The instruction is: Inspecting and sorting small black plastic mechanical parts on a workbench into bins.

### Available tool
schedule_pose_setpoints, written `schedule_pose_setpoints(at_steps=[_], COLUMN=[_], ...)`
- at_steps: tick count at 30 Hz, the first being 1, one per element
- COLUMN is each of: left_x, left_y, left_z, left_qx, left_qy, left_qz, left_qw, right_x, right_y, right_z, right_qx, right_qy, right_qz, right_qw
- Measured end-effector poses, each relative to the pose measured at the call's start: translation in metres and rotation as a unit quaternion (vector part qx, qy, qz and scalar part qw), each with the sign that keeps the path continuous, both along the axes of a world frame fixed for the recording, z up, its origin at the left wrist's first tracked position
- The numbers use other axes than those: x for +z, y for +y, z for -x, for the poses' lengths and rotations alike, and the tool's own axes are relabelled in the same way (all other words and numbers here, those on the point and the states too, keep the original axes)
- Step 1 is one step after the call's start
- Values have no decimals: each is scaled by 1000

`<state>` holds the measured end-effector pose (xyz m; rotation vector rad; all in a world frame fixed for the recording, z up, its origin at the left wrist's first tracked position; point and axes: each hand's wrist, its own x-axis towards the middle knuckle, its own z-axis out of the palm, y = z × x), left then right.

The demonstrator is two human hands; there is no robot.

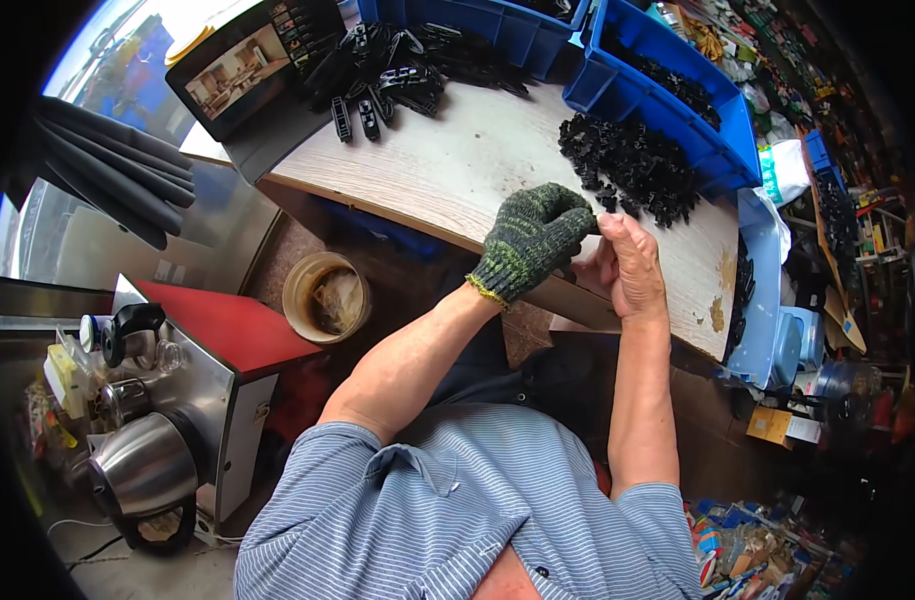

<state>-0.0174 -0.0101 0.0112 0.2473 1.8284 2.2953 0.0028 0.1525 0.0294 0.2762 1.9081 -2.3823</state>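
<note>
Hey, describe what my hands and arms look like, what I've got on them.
Your left hand wears a knitted glove, dark green-black flecked with lighter green, with a yellow edge at the wrist. Your right hand is bare. Both short sleeves are blue with thin white stripes, leaving the forearms uncovered.

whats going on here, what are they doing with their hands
A person sits at a table, the gloved left hand and bare right hand brought together at its front edge. Their fingers meet, perhaps around something small, but that is too hidden to tell. Just beyond the right hand, small black parts lie heaped beside a blue bin. Longer black pieces lie farther left, near a lit screen.
</note>
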Motion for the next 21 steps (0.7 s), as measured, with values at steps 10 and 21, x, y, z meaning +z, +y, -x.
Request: schedule_pose_setpoints(at_steps=[10, 21], left_x=[-9, -4], left_y=[5, 13], left_z=[-7, -11], left_qx=[-4, 33], left_qy=[-28, -42], left_qz=[-66, -59], left_qw=[997, 997], right_x=[-10, 22], right_y=[1, 109], right_z=[-5, -5], right_qx=[18, -386], right_qy=[55, 27], right_qz=[-33, 53], right_qw=[998, 920])
